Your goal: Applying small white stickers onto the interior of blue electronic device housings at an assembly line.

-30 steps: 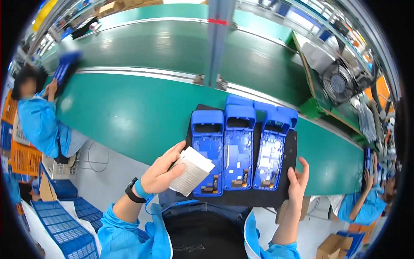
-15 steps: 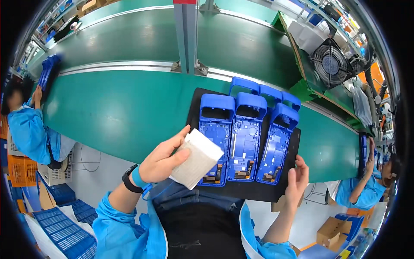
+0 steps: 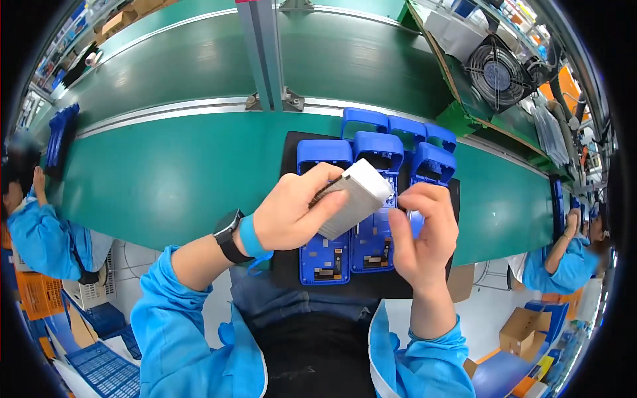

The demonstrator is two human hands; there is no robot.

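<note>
My left hand (image 3: 292, 209) is closed round a small thick stack of thin pale grey sheets (image 3: 352, 205) with a white face, held tilted above the blue housings. Close to the stack's white end is my right hand (image 3: 428, 235), its fingers bent, thumb and forefinger apart with nothing visible between them. Below lie three open blue plastic housings: a left one (image 3: 315, 255), a middle one (image 3: 371, 255) and a right one (image 3: 433, 162), mostly hidden by my right hand. Small electronic parts show inside. All rest on a black mat (image 3: 378, 285).
Several blue hood-shaped frames (image 3: 365, 119) stand behind the housings. The green bench (image 3: 166, 179) runs left and right, with a metal post (image 3: 262, 60) behind it. A fan (image 3: 497, 73) stands at the far right. One person works at the left (image 3: 43, 225), another at the right (image 3: 557, 259).
My right hand has moved left and up from the mat's right edge to the stack. My left hand has carried the stack up and to the right and turned it.
</note>
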